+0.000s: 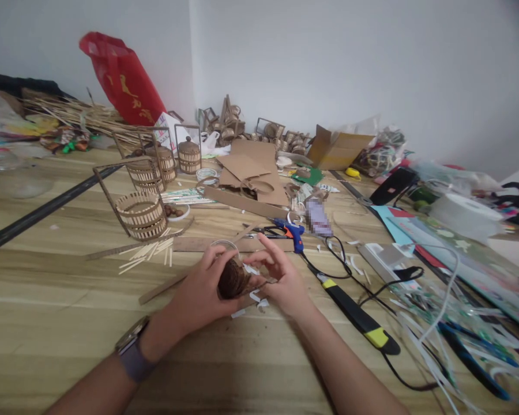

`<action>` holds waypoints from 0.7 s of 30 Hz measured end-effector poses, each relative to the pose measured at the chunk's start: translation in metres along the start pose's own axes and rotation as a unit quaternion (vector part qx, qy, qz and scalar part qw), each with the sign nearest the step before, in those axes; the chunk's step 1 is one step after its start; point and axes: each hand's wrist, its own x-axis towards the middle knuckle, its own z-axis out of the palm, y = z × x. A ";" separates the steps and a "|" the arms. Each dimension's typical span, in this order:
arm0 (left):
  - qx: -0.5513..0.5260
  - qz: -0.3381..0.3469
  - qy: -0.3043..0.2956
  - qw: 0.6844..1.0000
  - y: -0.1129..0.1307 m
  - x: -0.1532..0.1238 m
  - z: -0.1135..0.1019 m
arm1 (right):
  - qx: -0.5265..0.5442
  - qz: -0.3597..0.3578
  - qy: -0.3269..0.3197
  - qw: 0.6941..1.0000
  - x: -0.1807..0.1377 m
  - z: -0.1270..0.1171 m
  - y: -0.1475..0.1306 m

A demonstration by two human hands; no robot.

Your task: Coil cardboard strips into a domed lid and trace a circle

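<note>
Low over the table, my left hand wraps round a dark brown round piece that looks like a coil of cardboard strip. My right hand meets it from the right, its thumb and lower fingers pinched on what seems to be the strip's thin end, the index finger raised. Fingers hide part of the coil. White paper scraps lie beneath the hands. Just beyond them are a roll of clear tape, scissors and a blue glue gun.
Small slatted baskets with tall handles stand at left, near thin wooden sticks. Brown cardboard sheets lie behind. A black-and-yellow utility knife, cables and a power strip occupy the right. A red bag leans on the wall.
</note>
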 end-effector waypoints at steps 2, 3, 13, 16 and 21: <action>0.003 0.018 0.003 1.000 0.000 0.000 0.000 | -0.008 -0.007 0.006 1.000 -0.001 0.003 0.001; 0.003 0.028 0.004 1.000 -0.001 -0.001 0.000 | -0.012 -0.010 0.011 1.000 -0.001 0.004 0.001; -0.029 0.108 0.058 0.992 -0.007 -0.002 0.005 | 0.014 -0.029 0.007 0.999 0.000 0.012 0.005; -0.037 0.126 0.067 0.989 -0.008 -0.002 0.005 | 0.018 -0.019 0.015 1.000 -0.001 0.013 0.004; -0.017 0.160 0.064 0.985 -0.009 -0.003 0.004 | 0.055 -0.002 0.033 0.998 0.000 0.013 0.005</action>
